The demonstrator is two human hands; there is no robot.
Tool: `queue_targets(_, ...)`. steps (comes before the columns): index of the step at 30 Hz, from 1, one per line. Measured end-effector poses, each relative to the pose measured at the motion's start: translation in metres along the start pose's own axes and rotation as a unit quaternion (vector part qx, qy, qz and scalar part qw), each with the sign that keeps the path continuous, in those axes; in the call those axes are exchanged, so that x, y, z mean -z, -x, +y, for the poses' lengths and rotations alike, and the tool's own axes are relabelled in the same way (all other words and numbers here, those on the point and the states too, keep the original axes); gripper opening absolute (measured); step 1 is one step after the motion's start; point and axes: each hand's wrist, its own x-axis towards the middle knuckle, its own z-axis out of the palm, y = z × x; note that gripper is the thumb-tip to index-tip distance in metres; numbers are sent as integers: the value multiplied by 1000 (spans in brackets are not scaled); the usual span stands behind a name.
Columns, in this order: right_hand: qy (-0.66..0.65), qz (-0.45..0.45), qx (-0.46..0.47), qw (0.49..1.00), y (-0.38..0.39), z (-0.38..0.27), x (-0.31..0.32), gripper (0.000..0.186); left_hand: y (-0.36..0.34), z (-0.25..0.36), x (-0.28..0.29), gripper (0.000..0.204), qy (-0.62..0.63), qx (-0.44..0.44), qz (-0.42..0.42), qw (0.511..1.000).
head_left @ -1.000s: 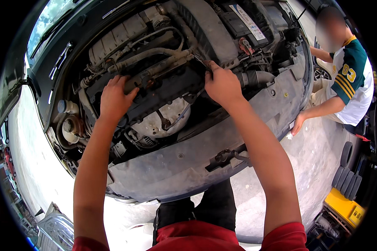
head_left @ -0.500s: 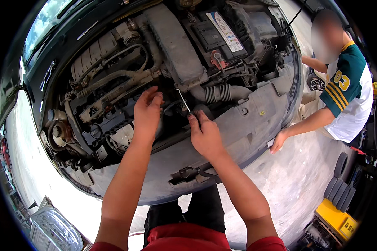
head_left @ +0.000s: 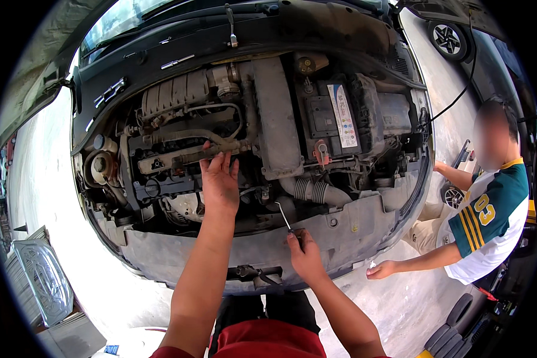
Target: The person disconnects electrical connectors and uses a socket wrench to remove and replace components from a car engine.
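Note:
My right hand (head_left: 306, 255) is closed round the dark handle of a hooked pick (head_left: 285, 216). The pick's thin bright shaft points up and forward, its bent tip over the gap in front of the engine. Further left, my left hand (head_left: 222, 185) reaches over the engine (head_left: 161, 173), fingers stretched out and apart, back of the hand showing. Its fingertips are by the ribbed hose and pipe (head_left: 197, 134); whether they touch is unclear. A dark smudge marks that hand.
A black battery (head_left: 322, 116) and long airbox (head_left: 274, 113) fill the bay's middle and right. Several wrenches or sockets (head_left: 178, 61) lie along the cowl, with a ratchet (head_left: 231, 27) at the back. A person (head_left: 489, 209) stands at the right, one hand near the bumper (head_left: 380, 269).
My head view has shifted, so the engine bay sits lower and further right. My right hand has drawn the pick back toward me. My left hand's fingers have stretched out over the engine.

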Motion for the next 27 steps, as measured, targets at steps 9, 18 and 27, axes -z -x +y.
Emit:
queue_targets(9,-21,-6,-6,1000,-19,-23,14,19,37,4,-18,45,-159,98,56,981)
queue_targets(18,211,92,274,934,-98,-177,7,31,-96,11,-76,36,-661,-222,15,717)
queue_targets(27,422,50,271,864,-230,-260,-28,32,-176,8,-110,27,-318,172,62,930)
